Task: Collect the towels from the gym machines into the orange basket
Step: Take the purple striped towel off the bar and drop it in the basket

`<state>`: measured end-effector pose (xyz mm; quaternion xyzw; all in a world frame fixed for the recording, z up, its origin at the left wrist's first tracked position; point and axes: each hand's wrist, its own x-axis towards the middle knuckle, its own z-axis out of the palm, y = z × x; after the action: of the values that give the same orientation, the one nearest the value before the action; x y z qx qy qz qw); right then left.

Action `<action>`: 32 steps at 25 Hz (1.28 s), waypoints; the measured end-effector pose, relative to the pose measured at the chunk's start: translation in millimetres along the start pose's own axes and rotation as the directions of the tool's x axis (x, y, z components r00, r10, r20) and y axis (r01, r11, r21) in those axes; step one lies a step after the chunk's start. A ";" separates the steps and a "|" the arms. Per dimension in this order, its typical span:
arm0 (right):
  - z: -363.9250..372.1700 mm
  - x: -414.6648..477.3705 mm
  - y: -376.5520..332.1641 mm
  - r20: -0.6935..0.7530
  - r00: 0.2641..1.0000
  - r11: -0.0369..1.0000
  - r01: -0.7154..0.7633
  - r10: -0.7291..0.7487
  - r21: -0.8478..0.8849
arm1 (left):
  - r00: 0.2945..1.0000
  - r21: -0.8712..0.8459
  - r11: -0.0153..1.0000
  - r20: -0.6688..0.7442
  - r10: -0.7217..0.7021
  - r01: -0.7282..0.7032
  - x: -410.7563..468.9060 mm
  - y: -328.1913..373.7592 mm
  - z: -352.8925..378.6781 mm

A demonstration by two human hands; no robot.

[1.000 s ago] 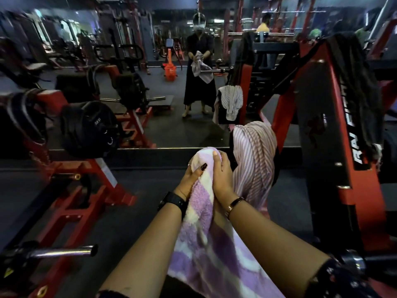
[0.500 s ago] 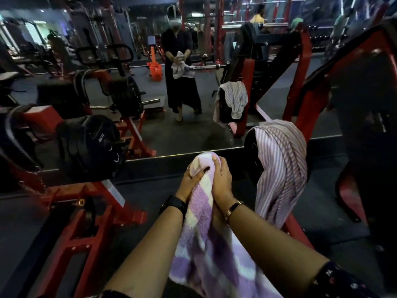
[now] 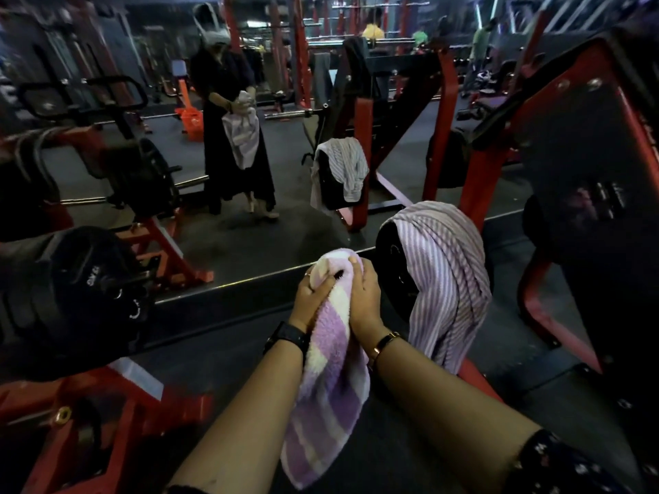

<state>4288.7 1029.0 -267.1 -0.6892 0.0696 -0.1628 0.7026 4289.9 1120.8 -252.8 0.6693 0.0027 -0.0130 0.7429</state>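
Far left, near: black weight plates on a red rack. Beyond them runs a wall mirror. The orange basket shows only as a reflection there, so it likely stands behind the person, well apart from the hands.

Centre, near: the left hand has its fingers curled round the bunched top of a purple-and-white towel, which hangs down between the forearms. The right hand clasps the same bunch from the other side, fingers wrapped over it — both hands occupied.

Just right of them, a striped towel lies draped over a loaded plate on the red machine, not yet collected.

Judged step: one towel in hand, gathering under way. The next move calls for freeing one hand to lift the striped towel off the plate — or carrying the held towel to the basket.
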 end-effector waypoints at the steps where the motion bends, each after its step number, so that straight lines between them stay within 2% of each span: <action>1: 0.4 14.6 2.7 -0.007 1.000 1.000 0.005 -0.005 -0.008 | 1.000 0.001 1.000 0.009 -0.005 0.005 15.1 -0.8 4.1; 8: -15.2 154.7 22.4 -0.087 0.996 0.997 0.011 -0.018 -0.081 | 0.992 0.065 0.998 0.121 -0.032 0.024 155.5 -5.3 58.3; 11: -31.5 217.5 29.1 -0.128 0.990 0.980 0.034 -0.061 -0.198 | 0.989 0.082 0.996 0.138 -0.057 0.046 215.3 -4.4 93.2; 14: -49.9 271.8 35.8 -0.238 0.967 0.959 0.026 -0.096 -0.281 | 0.974 0.083 0.995 0.214 -0.078 0.062 271.9 -15.1 124.0; 19: -80.9 339.9 54.7 -0.330 0.935 0.952 0.022 -0.128 -0.305 | 0.950 0.025 0.992 0.287 -0.125 0.123 342.8 -27.2 175.5; 21: -92.9 372.6 64.6 -0.360 0.925 0.951 0.003 -0.120 -0.308 | 0.931 0.030 0.982 0.314 -0.187 0.187 376.7 -33.7 197.9; 26: -119.8 456.4 99.9 -0.433 0.894 0.924 -0.064 -0.115 -0.377 | 0.848 0.274 0.928 0.399 -0.350 0.254 470.1 -60.9 242.7; 30: -145.0 509.6 129.5 -0.443 0.890 0.861 -0.141 -0.106 -0.489 | 0.824 0.323 0.914 0.426 -0.373 0.247 532.7 -80.7 277.7; 32: -163.2 524.9 144.8 -0.465 0.880 0.803 -0.209 -0.094 -0.559 | 0.836 0.328 0.915 0.413 -0.362 0.234 559.3 -98.3 285.3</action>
<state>4747.4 703.8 -350.7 -0.8105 0.3069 -0.2729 0.4176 4843.0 818.1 -332.8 0.7304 -0.0720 -0.2899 0.6143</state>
